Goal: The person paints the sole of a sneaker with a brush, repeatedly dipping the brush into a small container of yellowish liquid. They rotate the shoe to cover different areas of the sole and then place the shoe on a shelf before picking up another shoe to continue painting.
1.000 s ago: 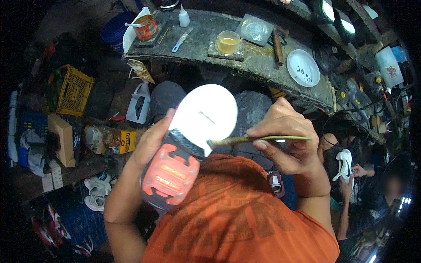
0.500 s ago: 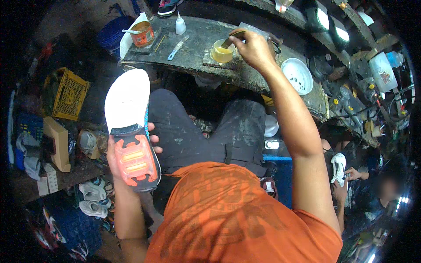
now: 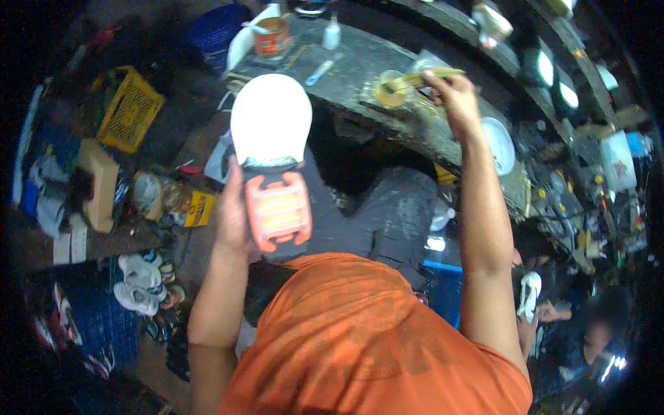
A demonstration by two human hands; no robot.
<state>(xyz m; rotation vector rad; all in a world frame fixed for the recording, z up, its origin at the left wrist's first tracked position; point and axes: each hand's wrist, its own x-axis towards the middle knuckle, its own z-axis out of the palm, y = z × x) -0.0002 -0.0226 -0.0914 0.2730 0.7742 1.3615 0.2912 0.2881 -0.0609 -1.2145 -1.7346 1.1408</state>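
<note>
My left hand [image 3: 234, 218] grips a shoe [image 3: 271, 121] held sole up: white at the front, a dark band across the middle, translucent red-orange on the heel piece. My right hand [image 3: 451, 97] pinches a flat yellowish brush [image 3: 446, 72] over the bench [image 3: 364, 55], with its dark tip in or just over a clear cup of amber liquid [image 3: 387, 95]. The picture is blurred, so I cannot tell whether the tip touches the liquid.
On the bench are an orange tin [image 3: 272, 43], a squeeze bottle [image 3: 332, 33] and a white dish [image 3: 503, 144]. Around me are a yellow crate [image 3: 128, 111], several shoes [image 3: 138, 296] and cluttered shelves. A co-worker's hand [image 3: 550, 311] holds a white shoe at right.
My right hand has left the sole with the brush and moved up to the cup. My left hand holds the shoe more upright than a second ago, and the view has shifted.
</note>
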